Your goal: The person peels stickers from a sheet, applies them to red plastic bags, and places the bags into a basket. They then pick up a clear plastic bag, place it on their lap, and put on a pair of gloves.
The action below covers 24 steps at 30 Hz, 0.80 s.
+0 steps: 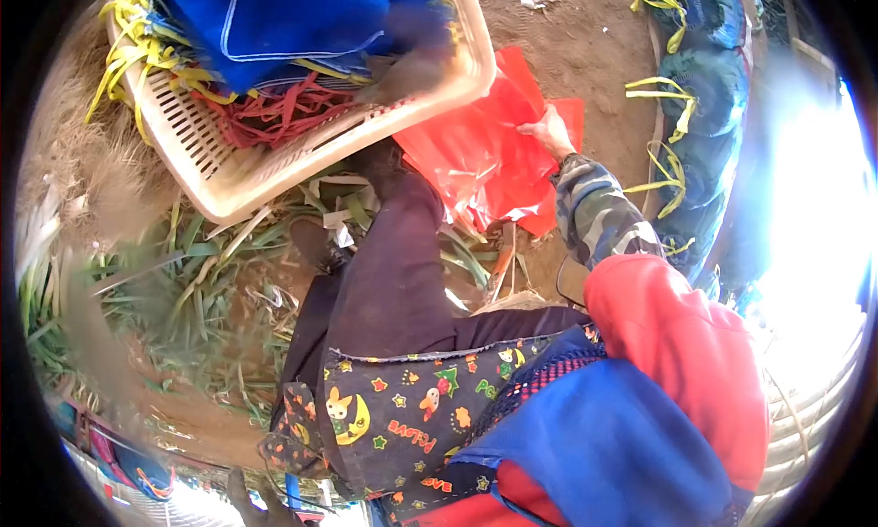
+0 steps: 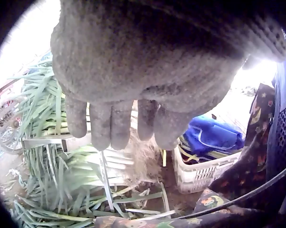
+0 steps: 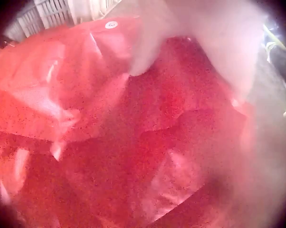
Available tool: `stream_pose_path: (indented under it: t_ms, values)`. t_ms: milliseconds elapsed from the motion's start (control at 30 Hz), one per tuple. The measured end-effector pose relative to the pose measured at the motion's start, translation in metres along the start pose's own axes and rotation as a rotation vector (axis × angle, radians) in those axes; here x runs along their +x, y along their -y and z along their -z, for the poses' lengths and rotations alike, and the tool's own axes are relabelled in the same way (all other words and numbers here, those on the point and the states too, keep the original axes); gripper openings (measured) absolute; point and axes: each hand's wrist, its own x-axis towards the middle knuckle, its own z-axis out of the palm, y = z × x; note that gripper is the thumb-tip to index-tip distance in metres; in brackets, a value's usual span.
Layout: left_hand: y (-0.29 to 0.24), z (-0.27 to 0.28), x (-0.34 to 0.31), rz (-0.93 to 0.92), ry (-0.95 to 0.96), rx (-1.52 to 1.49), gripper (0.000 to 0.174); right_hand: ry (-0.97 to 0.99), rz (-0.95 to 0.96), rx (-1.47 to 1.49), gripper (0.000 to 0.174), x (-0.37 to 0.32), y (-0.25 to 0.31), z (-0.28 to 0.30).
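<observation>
My bare right hand (image 1: 551, 134) grips the edge of a glossy red plastic bag (image 1: 485, 152), which spreads over the dirt beside a cream plastic crate. Close up in the right wrist view, the thumb and fingers (image 3: 143, 59) are at the bag's crumpled film, which has a small round white mark (image 3: 111, 24). My left hand (image 2: 128, 109) wears a grey knit glove. Its fingers hang down side by side and loose, with nothing seen in them. Beyond them lie long green onions (image 2: 95, 166) with pale stems and bushy roots.
Blue cloth (image 1: 283, 24), red ties (image 1: 270, 115) and yellow ties (image 1: 123, 51) fill the crate (image 1: 229, 198). Loose green leaves (image 1: 174, 289) litter the ground. Along the right runs a long teal bundle (image 1: 704, 143) with yellow ties. A printed apron (image 1: 412, 408) covers my lap.
</observation>
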Motion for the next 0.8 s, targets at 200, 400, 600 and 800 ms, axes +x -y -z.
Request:
stream_pose_path:
  t_ms: [200, 400, 600, 800]
  values:
    - [-0.005, -0.003, 0.003, 0.047, 0.055, 0.041, 0.040, 0.340, 0.141, -0.093, 0.055, 0.058, -0.080, -0.046]
    - [0.010, -0.003, -0.002, -0.063, -0.009, 0.038, 0.037, 0.431, 0.412, -0.121, 0.031, -0.004, 0.000, -0.011]
    - [0.046, -0.002, -0.025, 0.187, 0.079, 0.078, 0.039, 0.598, 0.795, -0.203, 0.030, -0.117, 0.095, 0.065]
    - [0.067, -0.020, -0.041, 0.134, -0.039, -0.201, 0.033, 0.912, 0.709, 0.532, 0.073, -0.176, 0.233, 0.130]
